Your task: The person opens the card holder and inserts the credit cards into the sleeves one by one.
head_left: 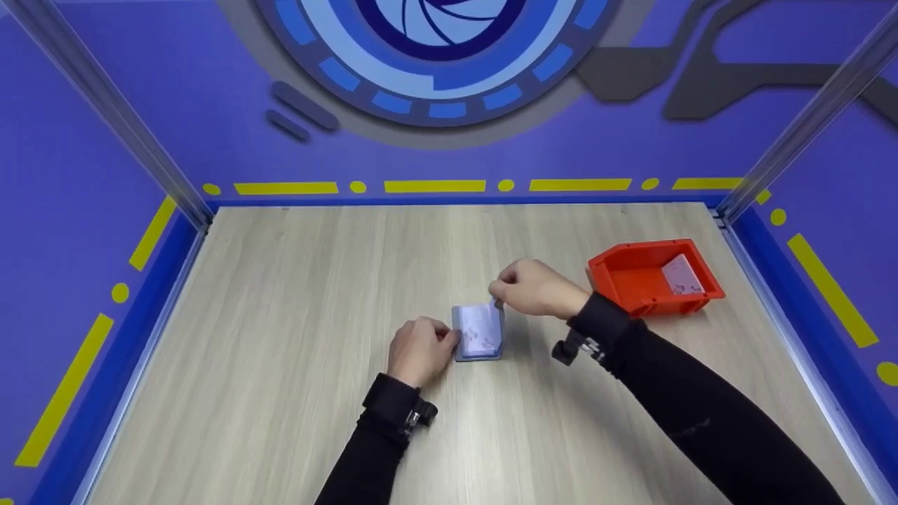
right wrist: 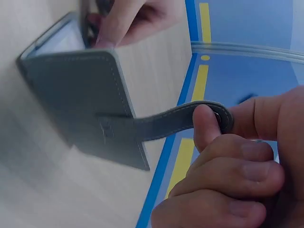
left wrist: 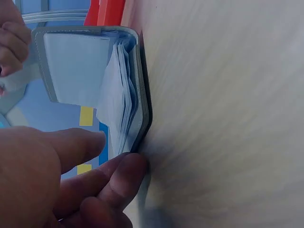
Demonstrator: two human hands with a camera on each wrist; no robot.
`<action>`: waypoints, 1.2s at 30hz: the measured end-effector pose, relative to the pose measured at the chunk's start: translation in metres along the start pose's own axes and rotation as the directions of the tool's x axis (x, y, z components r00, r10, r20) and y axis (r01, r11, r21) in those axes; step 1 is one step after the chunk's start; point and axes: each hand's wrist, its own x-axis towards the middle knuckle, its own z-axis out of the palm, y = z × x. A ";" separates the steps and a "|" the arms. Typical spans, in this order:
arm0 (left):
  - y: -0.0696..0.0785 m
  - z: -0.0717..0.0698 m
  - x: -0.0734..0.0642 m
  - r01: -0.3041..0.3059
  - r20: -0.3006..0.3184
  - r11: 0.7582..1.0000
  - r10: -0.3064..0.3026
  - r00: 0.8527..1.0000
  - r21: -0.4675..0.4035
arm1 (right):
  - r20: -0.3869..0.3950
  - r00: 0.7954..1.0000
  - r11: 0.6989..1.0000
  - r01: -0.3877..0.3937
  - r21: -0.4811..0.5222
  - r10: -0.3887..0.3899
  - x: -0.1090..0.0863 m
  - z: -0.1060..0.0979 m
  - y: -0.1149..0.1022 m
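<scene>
A small grey card holder [head_left: 478, 333] stands open on the table, with clear plastic sleeves [left wrist: 118, 90] fanned inside. One cover [right wrist: 80, 104] is raised, and a strap [right wrist: 166, 121] with a metal snap extends from it. My right hand [head_left: 537, 287] pinches the strap's end between thumb and forefinger, its other fingers curled. At the holder's left edge is my left hand [head_left: 421, 351]. Its fingertips [left wrist: 128, 173] touch the lower cover's edge, while the thumb is apart from them beside the sleeves. A pale printed sheet [head_left: 480, 330] shows in the holder.
To the right is a red bin [head_left: 656, 277] with a pale pink printed card [head_left: 682, 275] leaning inside it. Blue panels [head_left: 449, 161] with yellow marks wall the wooden table [head_left: 316, 280] at the back and sides.
</scene>
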 end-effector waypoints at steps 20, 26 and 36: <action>-0.009 -0.015 0.008 -0.044 -0.012 0.999 0.044 0.999 0.001 | 0.072 0.973 0.971 0.211 0.115 -0.220 0.030 0.067 -0.002; -0.013 -0.023 0.009 0.000 -0.047 1.000 -0.001 0.999 -0.006 | 0.072 0.977 0.978 0.197 0.074 -0.202 0.033 0.080 0.007; -0.017 -0.027 0.009 0.044 -0.044 0.998 -0.046 0.998 -0.043 | 0.050 0.992 0.993 0.119 -0.015 -0.118 0.034 0.081 0.016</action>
